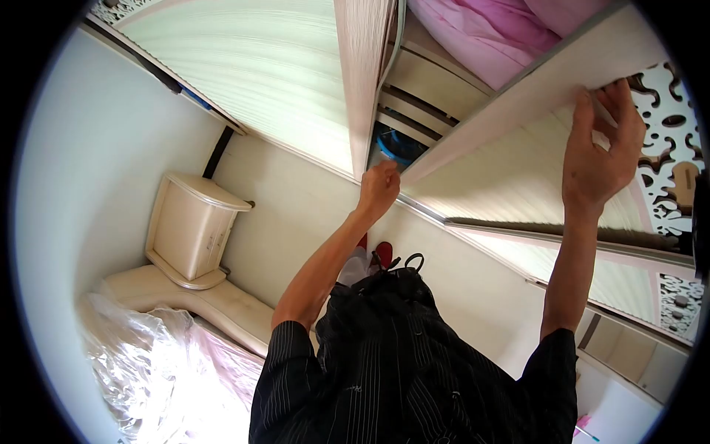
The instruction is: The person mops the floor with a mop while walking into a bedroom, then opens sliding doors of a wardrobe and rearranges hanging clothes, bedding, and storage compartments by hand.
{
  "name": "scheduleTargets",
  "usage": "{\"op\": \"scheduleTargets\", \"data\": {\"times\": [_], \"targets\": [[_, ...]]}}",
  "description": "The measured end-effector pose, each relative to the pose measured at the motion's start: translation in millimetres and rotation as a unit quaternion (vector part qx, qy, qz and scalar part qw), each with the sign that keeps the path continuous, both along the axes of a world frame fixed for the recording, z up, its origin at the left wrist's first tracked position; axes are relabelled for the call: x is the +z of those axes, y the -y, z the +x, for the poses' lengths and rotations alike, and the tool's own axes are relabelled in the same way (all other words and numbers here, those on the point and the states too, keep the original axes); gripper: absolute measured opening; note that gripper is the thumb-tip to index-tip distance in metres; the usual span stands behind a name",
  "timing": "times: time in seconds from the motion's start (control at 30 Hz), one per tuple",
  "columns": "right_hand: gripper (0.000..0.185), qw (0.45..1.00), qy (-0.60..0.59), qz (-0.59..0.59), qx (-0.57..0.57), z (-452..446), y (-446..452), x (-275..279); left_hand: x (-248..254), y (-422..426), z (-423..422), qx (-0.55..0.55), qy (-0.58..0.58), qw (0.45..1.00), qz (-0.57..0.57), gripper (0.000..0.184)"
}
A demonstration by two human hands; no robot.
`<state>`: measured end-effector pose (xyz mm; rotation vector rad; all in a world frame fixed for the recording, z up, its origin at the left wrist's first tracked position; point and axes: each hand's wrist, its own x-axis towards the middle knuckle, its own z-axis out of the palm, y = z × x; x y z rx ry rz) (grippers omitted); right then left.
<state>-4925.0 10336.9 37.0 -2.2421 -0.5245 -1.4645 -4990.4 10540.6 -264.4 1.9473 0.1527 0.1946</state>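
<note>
A wardrobe stands in front of me with a gap between a left sliding door (281,66) and a right sliding door (503,163). My left hand (379,189) is closed at the bottom of this gap, its fingers curled in front of a blue-rimmed object (398,146) inside. Whether it grips that object is hidden. Higher up, my right hand (603,159) touches the right door's pale frame beside a white cut-out panel (669,126). Its thumb and fingers are bent but apart. Pink fabric (495,37) lies on an upper shelf above pale slats (421,89).
A cream bedside cabinet (188,229) stands at the left by the wall. Below it is a curved bed frame (192,303) with a plastic-covered mattress (170,362). The floor track (436,214) of the doors crosses ahead of my red shoes (383,254).
</note>
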Motion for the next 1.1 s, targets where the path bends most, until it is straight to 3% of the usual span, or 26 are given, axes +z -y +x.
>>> {"op": "scheduleTargets", "data": {"times": [0.13, 0.2, 0.27, 0.3, 0.33, 0.43, 0.67, 0.7, 0.77, 0.83, 1.1], "targets": [[0.04, 1.0, 0.002, -0.004, -0.015, 2, 12, -1, -14, 20, 22, -0.028, -0.008, 0.998, -0.053, 0.015], [0.04, 1.0, 0.007, -0.001, -0.01, 0, 18, -2, -12, 37, 37, 0.025, 0.032, 0.991, -0.131, 0.017], [0.039, 1.0, 0.009, 0.0, -0.01, 1, 26, -5, -30, 44, 68, 0.002, 0.044, 0.984, -0.173, 0.021], [0.039, 1.0, 0.006, 0.008, -0.006, 0, 30, -5, -13, 46, 74, -0.017, 0.059, 0.975, -0.215, 0.025], [0.039, 1.0, 0.005, 0.015, -0.002, -1, 36, -5, 4, 55, 84, 0.064, -0.053, 0.936, -0.341, 0.031], [0.039, 1.0, 0.009, 0.007, -0.008, -3, 51, -7, 14, 63, 97, 0.084, -0.07, 0.905, -0.41, 0.032], [0.039, 0.999, 0.001, 0.019, -0.048, -11, 65, -4, 1, 73, 127, 0.081, -0.112, 0.864, -0.484, 0.032], [0.039, 0.998, -0.005, 0.022, -0.058, -12, 67, -5, 13, 78, 127, 0.141, -0.119, 0.859, -0.477, 0.02], [0.04, 0.998, 0.002, 0.016, -0.058, -12, 75, -7, 17, 79, 129, 0.202, -0.126, 0.85, -0.469, 0.019], [0.041, 0.998, 0.01, 0.011, -0.067, -14, 81, -9, -2, 72, 132, 0.135, -0.105, 0.836, -0.521, 0.035], [0.041, 0.997, 0.013, 0.013, -0.074, -15, 90, -11, -11, 65, 154, 0.167, -0.119, 0.842, -0.499, 0.039]]}}
